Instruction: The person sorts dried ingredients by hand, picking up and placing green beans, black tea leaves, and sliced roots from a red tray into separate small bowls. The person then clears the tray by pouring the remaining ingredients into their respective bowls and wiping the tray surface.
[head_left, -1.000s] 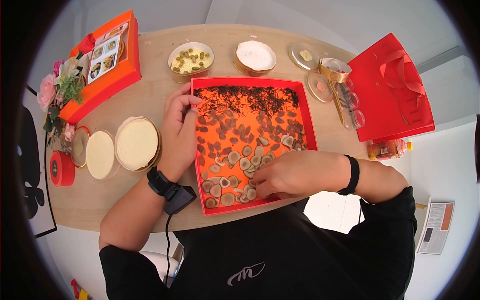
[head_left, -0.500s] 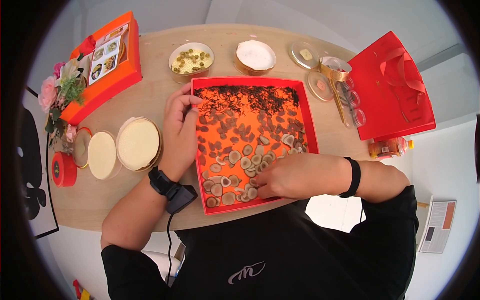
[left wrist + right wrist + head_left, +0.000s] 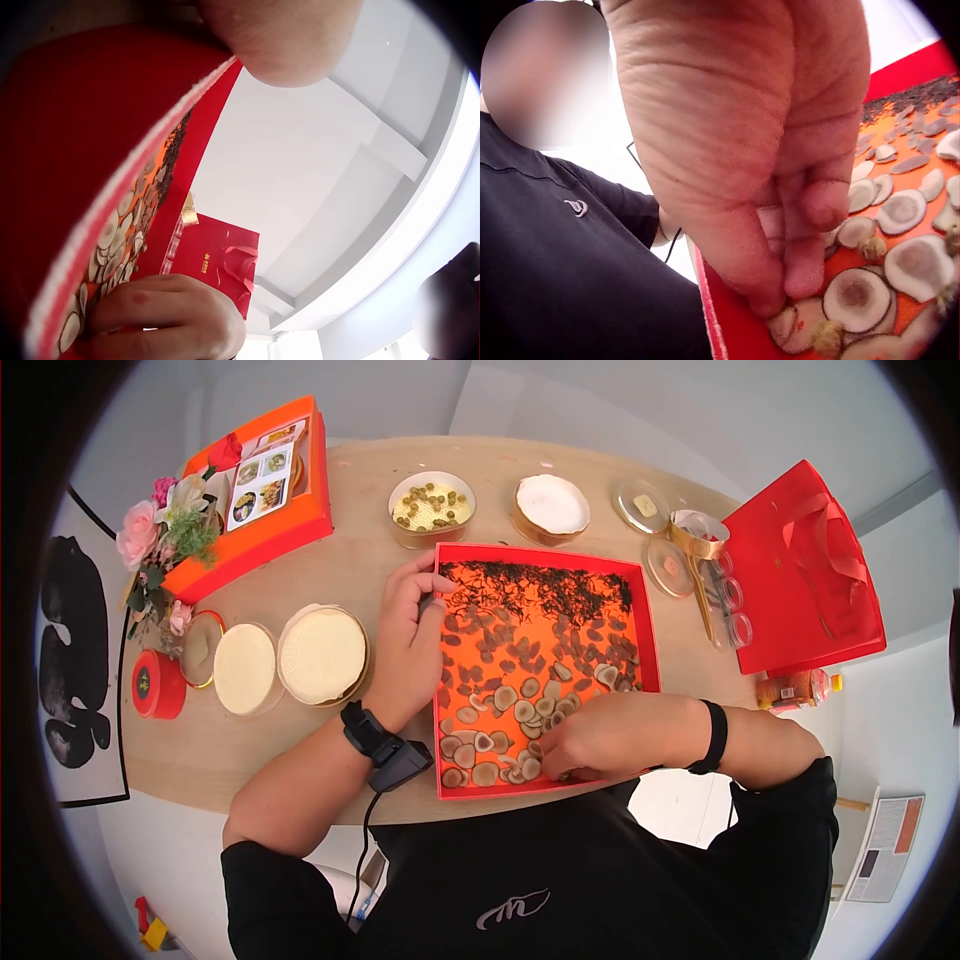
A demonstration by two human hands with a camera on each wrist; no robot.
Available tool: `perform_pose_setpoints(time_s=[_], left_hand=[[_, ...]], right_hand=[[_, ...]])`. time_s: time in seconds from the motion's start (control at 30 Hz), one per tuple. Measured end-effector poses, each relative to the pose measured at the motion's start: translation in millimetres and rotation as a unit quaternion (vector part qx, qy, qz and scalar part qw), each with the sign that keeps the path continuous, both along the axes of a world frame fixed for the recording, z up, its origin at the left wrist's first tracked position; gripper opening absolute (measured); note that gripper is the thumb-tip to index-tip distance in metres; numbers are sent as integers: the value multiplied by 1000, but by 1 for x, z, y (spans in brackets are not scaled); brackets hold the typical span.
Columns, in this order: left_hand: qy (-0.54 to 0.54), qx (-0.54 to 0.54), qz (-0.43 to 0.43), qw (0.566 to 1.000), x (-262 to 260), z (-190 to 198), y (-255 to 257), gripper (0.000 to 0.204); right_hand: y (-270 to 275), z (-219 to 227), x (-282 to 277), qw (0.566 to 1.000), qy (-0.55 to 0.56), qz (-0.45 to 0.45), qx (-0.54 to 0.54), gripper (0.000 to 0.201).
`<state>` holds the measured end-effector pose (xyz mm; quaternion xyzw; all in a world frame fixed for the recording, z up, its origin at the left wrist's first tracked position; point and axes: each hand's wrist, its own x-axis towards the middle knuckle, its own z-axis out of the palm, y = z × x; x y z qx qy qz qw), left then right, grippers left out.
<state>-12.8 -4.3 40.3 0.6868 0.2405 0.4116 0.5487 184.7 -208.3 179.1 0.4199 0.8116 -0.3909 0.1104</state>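
A shallow red box (image 3: 654, 645) with an orange floor lies in front of the person. Dark dry shreds (image 3: 560, 596) line its far side, small brown flat pieces (image 3: 497, 650) its middle, and round pale slices with dark rims (image 3: 484, 773) its near part. My left hand (image 3: 410, 635) grips the box's left wall, fingertips over the rim. Down at the near right corner is my right hand (image 3: 610, 735), its thumb and fingertips pinched at the edge of a dried slice (image 3: 804, 330). Small yellowish buds (image 3: 827, 337) lie among the slices there.
Behind the box stand a bowl with green buds (image 3: 418, 515) and a bowl of white stuff (image 3: 553, 505). Two round pale-topped tubs (image 3: 322, 655) sit left, near flowers (image 3: 185, 530) and an orange box (image 3: 318, 470). Right are clear lids (image 3: 668, 567), a red bag (image 3: 800, 590) and a bottle (image 3: 795, 690).
The head view has shifted, so the whole scene sits farther right and a little lower. The right hand stays at the near right corner, its fingers moving slightly; the left keeps its hold.
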Motion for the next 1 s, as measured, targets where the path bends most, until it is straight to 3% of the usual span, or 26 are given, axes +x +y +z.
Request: perform_pose_setpoints(time_s=[0.33,0.4,0.43,0.5,0.57,0.63,0.7,0.73,0.8,1.0], left_hand=[[3,0,-2,1000,-1,-2,1,21],[9,15,-1,1000,-2,3,0,23],[18,28,-3,999,-2,6,-1,26],[9,20,-3,1000,-2,4,-2,25],[0,14,-6,1000,-2,4,-2,24],[12,37,2,999,-2,6,-2,23],[8,42,1,999,-2,6,-2,22],[6,43,1,999,-2,5,-1,23],[4,56,9,998,-1,5,-2,22],[-10,60,19,998,1,5,-2,23]], right_hand=[[2,3,1,1000,0,-4,1,10],[11,13,6,996,32,-77,-13,12],[20,19,9,997,31,-74,-11,12],[47,33,20,983,132,-109,66,10],[83,36,31,963,168,-104,184,8],[116,50,27,945,141,-204,213,4],[161,35,40,926,129,-184,303,13],[181,25,43,925,129,-181,307,13],[216,8,45,900,120,-255,332,20],[274,-20,56,922,82,-231,301,25]])
